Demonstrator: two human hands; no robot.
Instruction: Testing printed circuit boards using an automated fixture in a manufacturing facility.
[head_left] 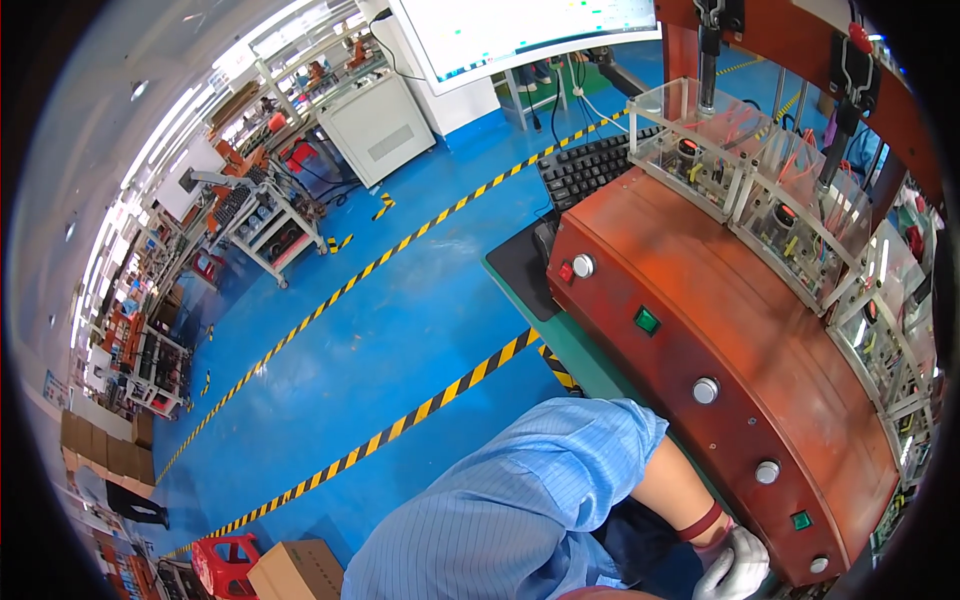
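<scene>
My left hand (737, 567), in a white glove with a dark red band at the wrist, is low at the right by the lower picture edge. Its fingers look curled together, and the edge cuts off part of them. Whatever they may hold is hidden. Right beside the hand is the front panel of a red-orange metal machine (690, 300), which bears silver round buttons (706, 390) and green square switches (648, 320). A light blue striped sleeve (540, 480) covers my upper arm. My right hand is outside the picture.
Clear-walled test fixtures (690, 150) with wiring line the machine's far side. A black keyboard (590, 170) and dark mouse pad (522, 270) sit beyond its left end, below a monitor (530, 30). A cardboard box (298, 572) and red stool (224, 566) stand lower left; a cart (275, 235) stands farther off.
</scene>
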